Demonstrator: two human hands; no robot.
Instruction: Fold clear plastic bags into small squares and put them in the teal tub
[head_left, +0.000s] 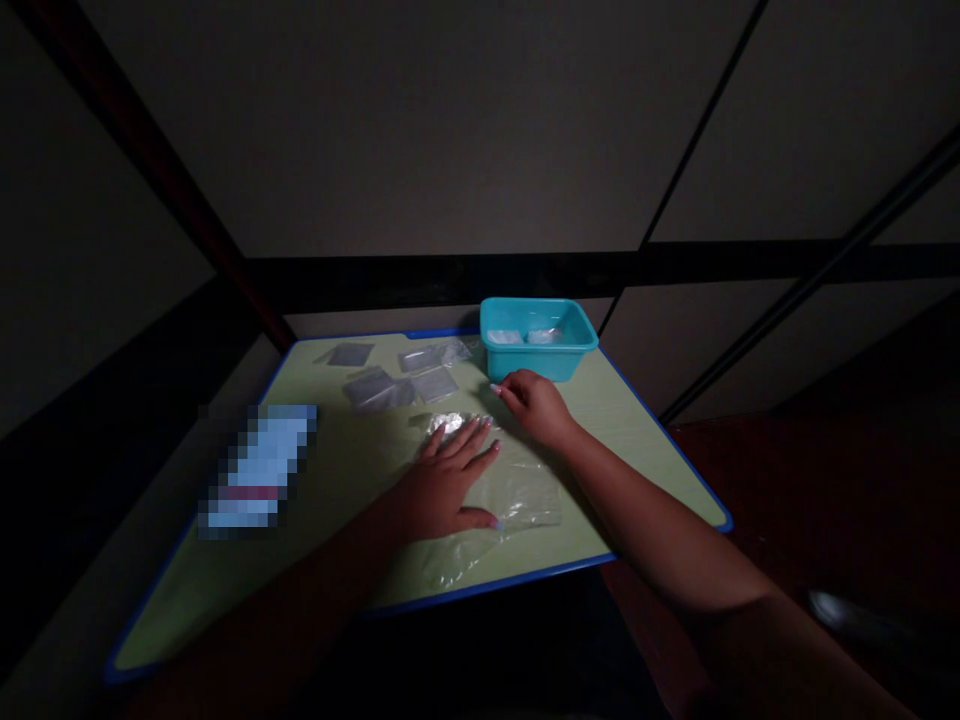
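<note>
My left hand [450,480] lies flat with its fingers spread on a clear plastic bag [529,495], which is spread over the front middle of the table. Part of the bag is hidden beneath the palm. Just in front of the turquoise bin, my right hand [534,405] is closed, thumb and fingertips together; whatever is in them, if anything, is too small to make out. Several small clear plastic bags [435,385] lie beyond my left hand. Inside the turquoise bin [536,360] sit white, clear-wrapped packets [544,336].
The pale yellow table [337,560] has a blue rim. A blurred-out, lit, phone-like slab [259,465] lies at its left edge. Behind the table rises a panelled wall [450,130]. To the right is a dark red floor [750,480].
</note>
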